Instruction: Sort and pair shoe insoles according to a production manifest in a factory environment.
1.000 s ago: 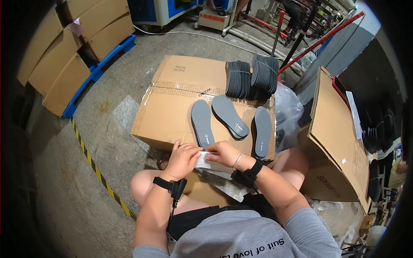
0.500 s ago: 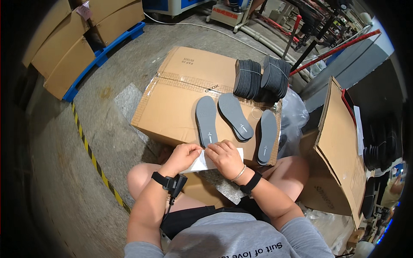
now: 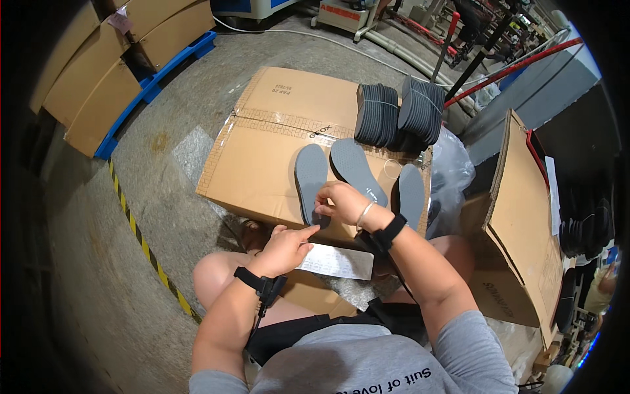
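Note:
A grey insole lies at the left of a row on the cardboard box, its heel end toward me. Over that heel is my right hand, fingers pinched together; anything between them is too small to make out. My left hand grips the end of a white paper sheet beside the box's near edge, its index finger stretched to the insole's heel. To the right lie another grey insole pair, partly behind my right hand, and a third set, partly covered by my right wrist.
Two banded stacks of dark insoles, the left stack and the right stack, stand at the box's far right. A thin ring lies near them. An open carton is at my right, with clear plastic between.
My right hand has let go of the sheet and moved up onto the left insole's heel. The sheet has swung lower, and my left index finger now reaches out to the insole.

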Tool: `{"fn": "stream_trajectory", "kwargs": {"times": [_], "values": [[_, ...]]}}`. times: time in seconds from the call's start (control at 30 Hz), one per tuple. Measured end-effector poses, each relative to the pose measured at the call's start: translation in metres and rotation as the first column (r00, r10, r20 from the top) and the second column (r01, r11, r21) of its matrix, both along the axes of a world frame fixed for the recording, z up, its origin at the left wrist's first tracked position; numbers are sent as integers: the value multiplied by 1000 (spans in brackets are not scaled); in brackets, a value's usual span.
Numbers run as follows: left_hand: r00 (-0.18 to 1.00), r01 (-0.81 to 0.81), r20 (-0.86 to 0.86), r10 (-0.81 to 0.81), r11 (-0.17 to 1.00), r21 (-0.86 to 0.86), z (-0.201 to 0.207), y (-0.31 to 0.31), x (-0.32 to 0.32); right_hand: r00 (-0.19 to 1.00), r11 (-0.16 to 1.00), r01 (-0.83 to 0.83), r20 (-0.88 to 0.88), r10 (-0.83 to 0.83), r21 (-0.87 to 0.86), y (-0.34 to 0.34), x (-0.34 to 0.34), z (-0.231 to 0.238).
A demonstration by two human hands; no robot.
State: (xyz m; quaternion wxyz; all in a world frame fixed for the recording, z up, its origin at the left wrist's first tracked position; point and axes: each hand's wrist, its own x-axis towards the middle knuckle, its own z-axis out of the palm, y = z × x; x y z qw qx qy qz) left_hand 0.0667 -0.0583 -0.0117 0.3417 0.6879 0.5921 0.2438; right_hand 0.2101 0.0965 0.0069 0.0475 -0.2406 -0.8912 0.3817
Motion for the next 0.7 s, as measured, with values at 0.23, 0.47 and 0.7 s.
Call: {"fn": "stream_trajectory", "kwargs": {"times": [0.23,0.47,0.7], "values": [[998,28,-52,-28,1000,-10,2,-1,-1,985,981,-151,107,138,121,7,-15,-5],[997,25,-72,-25,1000,-3,-1,-1,-1,977,977,-157,170,132,146,4,-22,-10],[998,23,-59,-23,1000,-9,1,1,-1,991,984,-87,111,70,153,0,-18,-12]]}}
